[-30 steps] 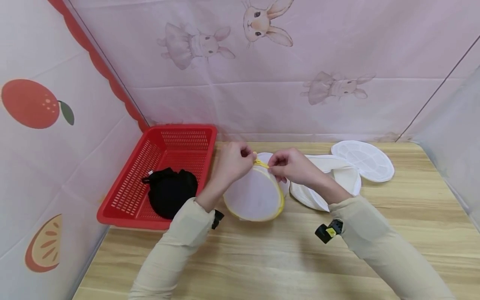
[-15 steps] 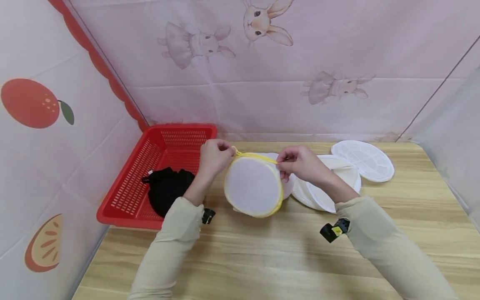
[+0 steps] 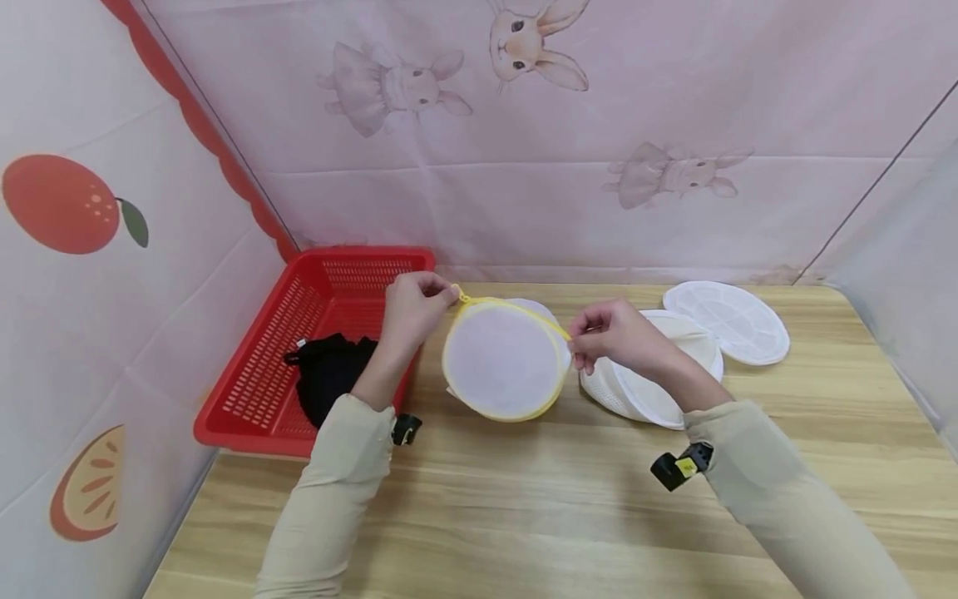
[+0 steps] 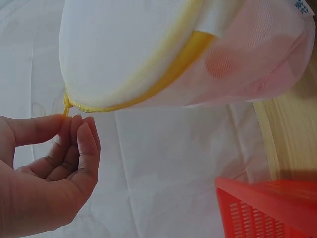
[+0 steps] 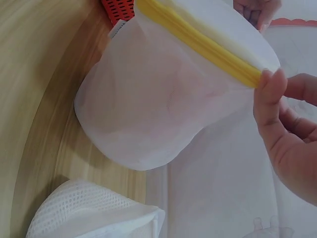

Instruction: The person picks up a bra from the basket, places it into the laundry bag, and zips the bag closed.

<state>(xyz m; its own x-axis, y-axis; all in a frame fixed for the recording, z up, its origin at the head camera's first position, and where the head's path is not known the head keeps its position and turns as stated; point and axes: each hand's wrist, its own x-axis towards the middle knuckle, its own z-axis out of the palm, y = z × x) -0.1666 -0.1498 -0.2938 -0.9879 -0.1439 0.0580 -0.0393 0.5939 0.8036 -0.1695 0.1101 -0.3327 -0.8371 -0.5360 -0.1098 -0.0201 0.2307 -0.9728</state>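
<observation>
Head view: your left hand [image 3: 419,312] and right hand [image 3: 617,337] hold the mesh bag [image 3: 503,359] between them, beside the red basket [image 3: 250,443]. Left wrist view: you pinch its yellow pull [image 4: 67,105] (a thin tab). Right wrist view: you pinch its yellow zip edge [image 5: 203,45], near a netted bag [image 5: 89,208].

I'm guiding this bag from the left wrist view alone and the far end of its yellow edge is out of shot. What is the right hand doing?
Observer: The right hand pinches the bag by its yellow edge, across from the left hand.
Operator: I get only a corner of the basket. Is anything in it?
Observer: Yes, a black item lies inside.
Operator: And beyond the right hand?
Observer: A white mesh pouch rests on the table.
</observation>
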